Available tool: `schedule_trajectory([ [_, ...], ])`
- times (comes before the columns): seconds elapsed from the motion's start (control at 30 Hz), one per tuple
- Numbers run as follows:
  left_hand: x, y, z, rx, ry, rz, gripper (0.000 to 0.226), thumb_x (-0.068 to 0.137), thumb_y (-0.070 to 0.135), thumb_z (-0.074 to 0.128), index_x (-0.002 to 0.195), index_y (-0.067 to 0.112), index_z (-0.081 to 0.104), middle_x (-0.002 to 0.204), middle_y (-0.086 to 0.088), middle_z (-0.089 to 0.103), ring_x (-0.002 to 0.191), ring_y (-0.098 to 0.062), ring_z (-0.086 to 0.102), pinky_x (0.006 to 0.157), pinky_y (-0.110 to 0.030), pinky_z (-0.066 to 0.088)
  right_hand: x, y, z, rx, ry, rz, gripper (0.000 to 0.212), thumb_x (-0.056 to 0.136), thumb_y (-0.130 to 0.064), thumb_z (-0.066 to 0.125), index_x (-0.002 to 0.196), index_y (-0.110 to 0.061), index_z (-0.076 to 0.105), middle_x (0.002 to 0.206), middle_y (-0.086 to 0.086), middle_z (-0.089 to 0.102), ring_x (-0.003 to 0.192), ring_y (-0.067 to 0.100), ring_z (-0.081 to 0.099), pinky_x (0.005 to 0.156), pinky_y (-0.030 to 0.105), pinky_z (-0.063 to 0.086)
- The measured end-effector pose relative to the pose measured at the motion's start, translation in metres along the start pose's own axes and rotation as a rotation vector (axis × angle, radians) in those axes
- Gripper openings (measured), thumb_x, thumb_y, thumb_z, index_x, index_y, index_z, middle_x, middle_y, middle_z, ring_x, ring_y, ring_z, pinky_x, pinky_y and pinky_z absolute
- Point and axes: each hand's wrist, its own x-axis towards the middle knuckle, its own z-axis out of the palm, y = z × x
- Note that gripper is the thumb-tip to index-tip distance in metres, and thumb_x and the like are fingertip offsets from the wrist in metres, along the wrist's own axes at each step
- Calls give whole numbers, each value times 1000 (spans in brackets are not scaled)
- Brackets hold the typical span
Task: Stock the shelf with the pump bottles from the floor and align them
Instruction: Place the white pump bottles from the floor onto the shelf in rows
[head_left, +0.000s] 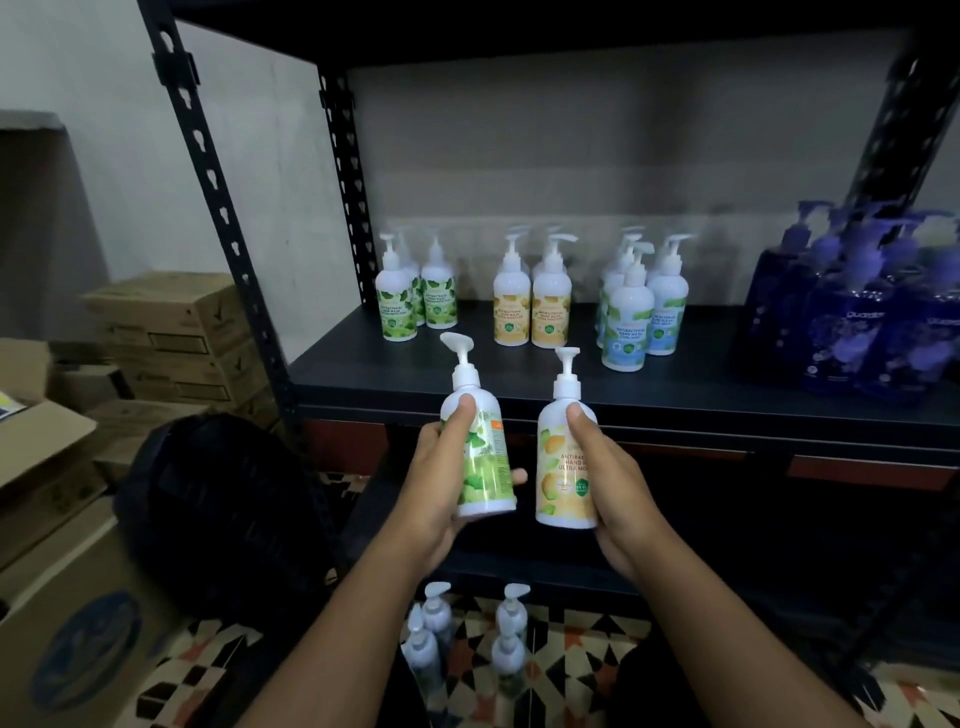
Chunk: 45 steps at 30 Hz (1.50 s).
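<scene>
At 6 o'clock, between the person's forearms, a cluster of pump bottles (511, 613) stands on the patterned tile floor (571, 670), blurred and dim. Above them the left hand (436, 478) holds a green bottle (488, 462) tilted slightly toward 11 o'clock, thumb laid up its front and fingers (518, 475) wrapped round its back. Just beside it, toward 3 o'clock and not touching, the right hand (618, 488) grips a yellow bottle (558, 478) that stands close to upright, thumb pressed near its shoulder and the other digits hidden behind it. Both bottles are in the air in front of the dark shelf (519, 379), their pumps reaching its front edge. At 8 o'clock lies a dark rounded object (223, 509), with stacked cardboard boxes (171, 332) beyond it at 9 o'clock. On the shelf, toward 12 o'clock, three groups stand upright and apart: green-label bottles (397, 304) toward 11 o'clock, yellow-label bottles (535, 304) in the middle and blue-label bottles (628, 325) toward 1 o'clock. At 3 o'clock a packed group of dark blue bottles (857, 322) fills the shelf's end. A grey wall (571, 156) closes the back.
</scene>
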Motion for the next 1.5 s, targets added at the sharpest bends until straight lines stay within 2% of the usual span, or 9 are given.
schedule_trajectory([
  [0.2,2,-10,-4,124,7,34,56,84,17,72,129,24,39,115,-17,66,92,-35,74,77,-50,62,-1,-1,-5,82,-45,72,50,90,-58,62,116,-15,70,106,14,75,99,31,73,91,50,58],
  [0.33,2,-14,-6,249,66,171,65,77,15,84,123,39,44,114,-11,67,95,-25,73,82,-46,62,-5,0,-11,53,-109,28,47,81,-30,79,118,-5,64,99,16,72,90,30,72,81,47,59],
  [0.47,0,-12,-5,281,106,262,70,75,22,88,129,42,47,114,-6,69,93,-17,74,85,-41,62,-12,0,-16,-46,-141,-57,51,68,-24,82,112,-5,64,96,12,72,86,25,72,75,40,59],
  [0.63,-6,-9,0,257,85,282,63,81,28,82,130,47,46,115,-1,70,96,-23,75,84,-49,61,-15,-2,-14,-85,-77,-142,39,82,-15,80,116,-15,62,103,9,75,93,25,73,78,38,61],
  [0.73,-8,2,7,269,86,293,60,86,23,78,130,41,43,112,-1,68,94,-25,74,75,-44,64,-16,-8,-9,-101,-69,-190,37,84,-15,78,117,-21,60,104,6,74,95,21,73,80,35,60],
  [0.97,2,16,1,315,189,303,49,72,41,80,111,34,53,106,-7,72,89,-22,74,81,-45,62,-5,-19,4,-110,-59,-215,38,84,-16,78,116,-22,57,104,7,71,92,21,72,75,32,60],
  [1.1,23,21,-12,292,231,344,37,79,32,78,107,38,56,104,-4,73,89,-21,73,83,-46,61,12,-24,16,-138,-71,-247,40,83,-15,79,117,-23,59,102,4,72,88,15,72,71,25,57],
  [1.3,79,56,-15,268,270,474,48,82,27,80,125,28,58,105,5,72,87,-7,72,79,-30,58,70,-53,49,-241,-47,-396,34,82,-16,81,108,-24,61,93,-2,72,74,0,69,62,12,52],
  [1.5,117,57,-26,253,268,493,57,83,26,80,133,26,54,104,7,72,85,-3,71,72,-22,56,136,-65,70,-349,8,-452,35,80,-22,83,108,-21,62,96,-1,73,87,12,72,74,24,59],
])
